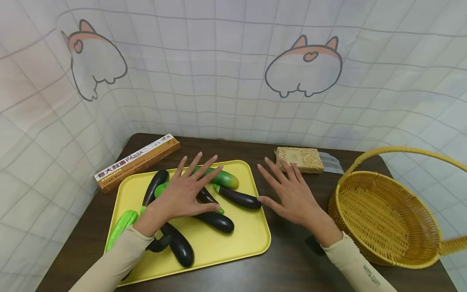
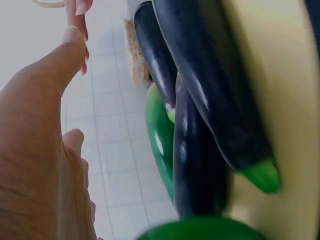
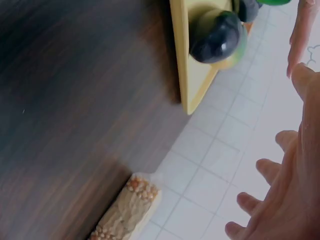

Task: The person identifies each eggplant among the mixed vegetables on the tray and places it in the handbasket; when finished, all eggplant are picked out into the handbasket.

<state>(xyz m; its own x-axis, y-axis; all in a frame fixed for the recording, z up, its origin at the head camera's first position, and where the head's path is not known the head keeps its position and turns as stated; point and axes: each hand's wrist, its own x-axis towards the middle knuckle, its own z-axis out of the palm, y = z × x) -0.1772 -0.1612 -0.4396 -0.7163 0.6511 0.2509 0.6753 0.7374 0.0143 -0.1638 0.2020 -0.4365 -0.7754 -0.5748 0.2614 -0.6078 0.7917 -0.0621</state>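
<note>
My left hand (image 1: 187,194) is spread above a yellow tray (image 1: 248,239), its fingers straight and holding nothing. Beneath and around it on the tray lie several dark eggplants (image 1: 215,222) with green stem ends. A green cucumber-like vegetable (image 1: 226,179) with a yellowish tip lies at the tray's far side, and a bright green ridged one (image 1: 122,227) at its left. Over the table, just right of the tray, my right hand (image 1: 292,198) is spread too, with nothing in it. In the left wrist view, eggplants (image 2: 200,90) sit beside and apart from the left hand.
A yellow wicker basket (image 1: 337,202) with a tall handle stands on the right. At the back lies a vacuum-packed block of grains (image 1: 300,159). A long pasta box (image 1: 136,162) is behind the tray's left corner. A tiled-pattern curtain (image 1: 233,81) surrounds the dark table (image 1: 284,267).
</note>
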